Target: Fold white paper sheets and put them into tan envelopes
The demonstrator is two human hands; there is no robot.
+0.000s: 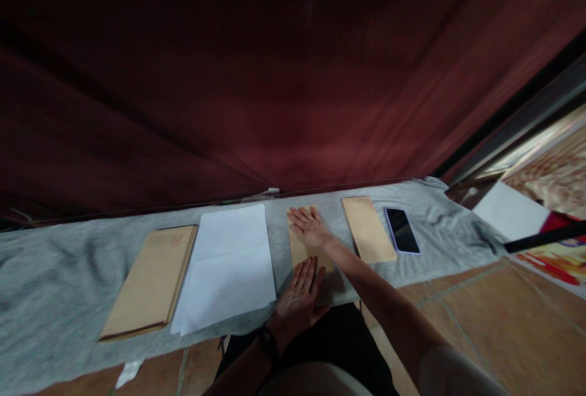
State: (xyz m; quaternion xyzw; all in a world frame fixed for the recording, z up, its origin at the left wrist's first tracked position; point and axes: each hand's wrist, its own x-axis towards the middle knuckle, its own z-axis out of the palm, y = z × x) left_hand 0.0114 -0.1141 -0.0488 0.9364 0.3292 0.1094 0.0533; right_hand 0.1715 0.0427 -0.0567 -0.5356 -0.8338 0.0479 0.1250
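Note:
A tan paper envelope (300, 252) lies lengthwise in front of me on the grey cloth. My right hand (310, 227) rests flat on its far end, fingers spread. Flat against its near part is my left hand (300, 295), with the fingers stretched out and the thumb apart. Neither hand grips anything. Left of the envelope are white paper sheets (231, 268), the top one creased across the middle. To the right lies another small pile of tan envelopes (370, 230).
A thick stack of brown envelopes (151, 280) sits further left. A phone (402, 230) with a dark screen lies at the right. The grey cloth (55, 292) covers the narrow table, with a dark red curtain (293, 109) behind it. White scrap paper (129, 373) is near the front edge.

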